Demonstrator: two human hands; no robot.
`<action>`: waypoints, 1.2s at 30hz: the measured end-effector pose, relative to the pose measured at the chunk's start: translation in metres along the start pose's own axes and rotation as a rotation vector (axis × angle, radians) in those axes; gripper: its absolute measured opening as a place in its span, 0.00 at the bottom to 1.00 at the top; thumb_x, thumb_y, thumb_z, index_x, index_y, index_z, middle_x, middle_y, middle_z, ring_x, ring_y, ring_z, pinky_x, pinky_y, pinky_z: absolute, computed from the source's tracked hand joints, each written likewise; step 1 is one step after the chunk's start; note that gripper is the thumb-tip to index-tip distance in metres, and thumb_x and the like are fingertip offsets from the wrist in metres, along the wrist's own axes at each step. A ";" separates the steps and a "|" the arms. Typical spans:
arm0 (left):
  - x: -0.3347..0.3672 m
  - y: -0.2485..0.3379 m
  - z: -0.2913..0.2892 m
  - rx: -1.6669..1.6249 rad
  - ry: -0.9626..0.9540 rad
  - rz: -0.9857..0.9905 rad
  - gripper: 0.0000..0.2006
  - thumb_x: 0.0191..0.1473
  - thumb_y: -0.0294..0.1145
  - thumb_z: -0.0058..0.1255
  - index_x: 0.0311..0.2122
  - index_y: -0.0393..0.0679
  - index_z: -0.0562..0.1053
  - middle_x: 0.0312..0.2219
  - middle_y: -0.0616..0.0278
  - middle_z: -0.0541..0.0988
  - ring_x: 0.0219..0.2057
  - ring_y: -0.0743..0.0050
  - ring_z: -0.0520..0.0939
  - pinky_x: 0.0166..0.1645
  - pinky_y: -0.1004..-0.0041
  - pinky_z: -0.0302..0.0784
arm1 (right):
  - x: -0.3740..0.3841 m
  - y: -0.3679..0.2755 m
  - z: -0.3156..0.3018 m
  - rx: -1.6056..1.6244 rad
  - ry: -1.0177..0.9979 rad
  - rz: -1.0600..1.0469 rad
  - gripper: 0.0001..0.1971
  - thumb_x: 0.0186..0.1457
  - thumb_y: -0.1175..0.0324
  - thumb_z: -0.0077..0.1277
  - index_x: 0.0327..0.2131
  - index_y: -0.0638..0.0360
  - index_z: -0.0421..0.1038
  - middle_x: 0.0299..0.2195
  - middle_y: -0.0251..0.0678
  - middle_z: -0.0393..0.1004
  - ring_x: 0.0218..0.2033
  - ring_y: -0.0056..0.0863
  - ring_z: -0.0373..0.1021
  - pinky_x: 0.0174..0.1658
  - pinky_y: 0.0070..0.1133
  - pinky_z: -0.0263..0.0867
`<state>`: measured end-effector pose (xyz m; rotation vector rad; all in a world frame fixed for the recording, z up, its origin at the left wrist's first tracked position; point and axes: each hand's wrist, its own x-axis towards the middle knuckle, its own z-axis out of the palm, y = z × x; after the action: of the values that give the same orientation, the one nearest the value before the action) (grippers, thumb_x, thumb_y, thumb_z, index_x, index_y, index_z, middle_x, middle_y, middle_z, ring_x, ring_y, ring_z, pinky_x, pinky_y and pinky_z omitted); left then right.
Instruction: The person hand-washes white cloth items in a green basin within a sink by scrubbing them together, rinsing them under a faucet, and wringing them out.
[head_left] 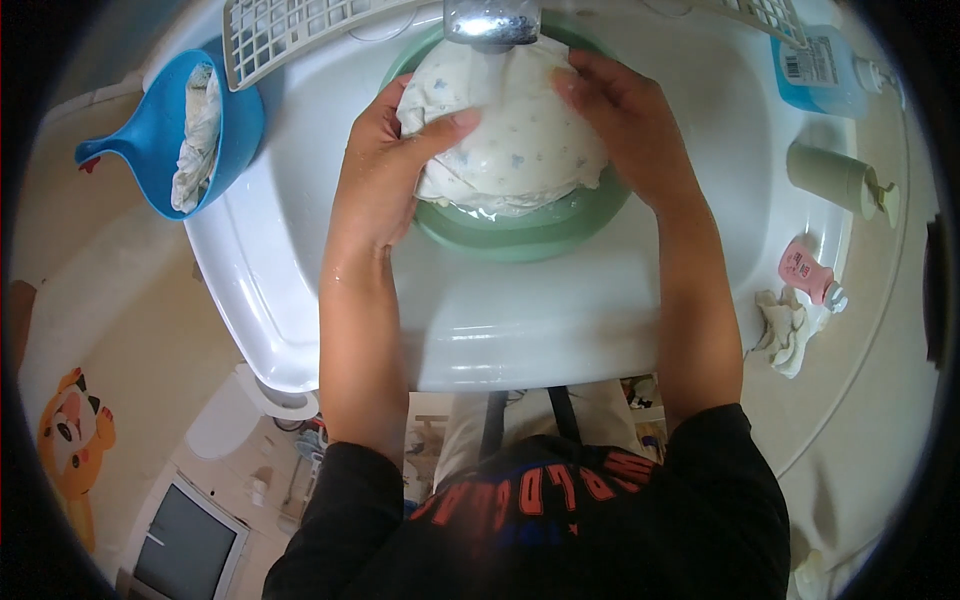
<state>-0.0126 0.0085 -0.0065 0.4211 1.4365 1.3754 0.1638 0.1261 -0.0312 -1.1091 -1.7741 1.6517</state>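
A wet white cloth with small blue prints (510,130) bulges up under the chrome faucet (492,22), over a green basin (510,240) with water in it. My left hand (400,140) grips the cloth's left side, thumb lying on top and fingers out of sight beneath. On the opposite side my right hand (625,125) holds the cloth's upper right edge, its fingertips partly hidden. The basin stands in the white sink (500,345).
A blue dipper (140,150) with a rolled white cloth (200,140) sits on the left rim. Along the right rim are a blue soap bottle (822,75), a green tube (830,180), a pink bottle (803,272) and a crumpled cloth (785,330). White grid racks (290,35) line the back.
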 end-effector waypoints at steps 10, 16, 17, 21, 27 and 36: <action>0.002 -0.006 -0.009 -0.170 0.052 -0.042 0.22 0.55 0.20 0.39 0.57 0.39 0.65 0.44 0.52 0.75 0.46 0.64 0.78 0.49 0.67 0.76 | 0.001 0.000 -0.004 0.195 -0.229 0.080 0.10 0.58 0.71 0.49 0.43 0.59 0.75 0.34 0.29 0.76 0.34 0.18 0.69 0.41 0.18 0.67; 0.005 -0.007 -0.027 -0.670 -0.223 -0.296 0.22 0.56 0.26 0.37 0.57 0.36 0.62 0.49 0.48 0.72 0.49 0.60 0.77 0.46 0.65 0.80 | 0.004 0.003 -0.014 0.245 -0.292 -0.201 0.17 0.52 0.85 0.38 0.42 0.65 0.74 0.52 0.37 0.70 0.55 0.29 0.65 0.57 0.24 0.60; 0.003 -0.007 -0.026 -0.668 -0.221 -0.297 0.22 0.56 0.26 0.37 0.57 0.36 0.62 0.49 0.48 0.72 0.49 0.60 0.77 0.46 0.65 0.80 | 0.002 -0.003 -0.012 0.211 -0.262 -0.255 0.15 0.53 0.84 0.39 0.41 0.65 0.74 0.52 0.37 0.70 0.55 0.29 0.64 0.57 0.24 0.60; 0.002 -0.007 -0.014 -0.518 -0.254 -0.291 0.22 0.57 0.31 0.47 0.55 0.35 0.63 0.46 0.52 0.75 0.45 0.63 0.79 0.41 0.70 0.80 | -0.010 -0.023 -0.002 0.249 -0.229 -0.286 0.09 0.56 0.77 0.47 0.38 0.63 0.77 0.51 0.35 0.71 0.50 0.23 0.67 0.52 0.20 0.64; 0.001 -0.010 0.008 -0.178 -0.012 -0.004 0.21 0.52 0.23 0.56 0.52 0.38 0.66 0.42 0.57 0.77 0.43 0.71 0.79 0.45 0.71 0.78 | -0.003 -0.013 0.009 0.346 -0.090 -0.202 0.20 0.55 0.72 0.54 0.52 0.61 0.66 0.49 0.35 0.69 0.51 0.23 0.64 0.52 0.22 0.63; -0.017 0.005 0.019 0.458 -0.076 0.334 0.24 0.51 0.25 0.56 0.52 0.43 0.62 0.38 0.60 0.75 0.41 0.77 0.74 0.47 0.77 0.70 | 0.007 0.012 -0.005 0.106 -0.064 -0.252 0.16 0.44 0.81 0.46 0.40 0.60 0.71 0.38 0.36 0.73 0.40 0.27 0.70 0.44 0.23 0.67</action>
<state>0.0073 0.0055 0.0093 1.0366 1.6696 1.2591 0.1666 0.1345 -0.0430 -0.7596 -1.7616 1.6214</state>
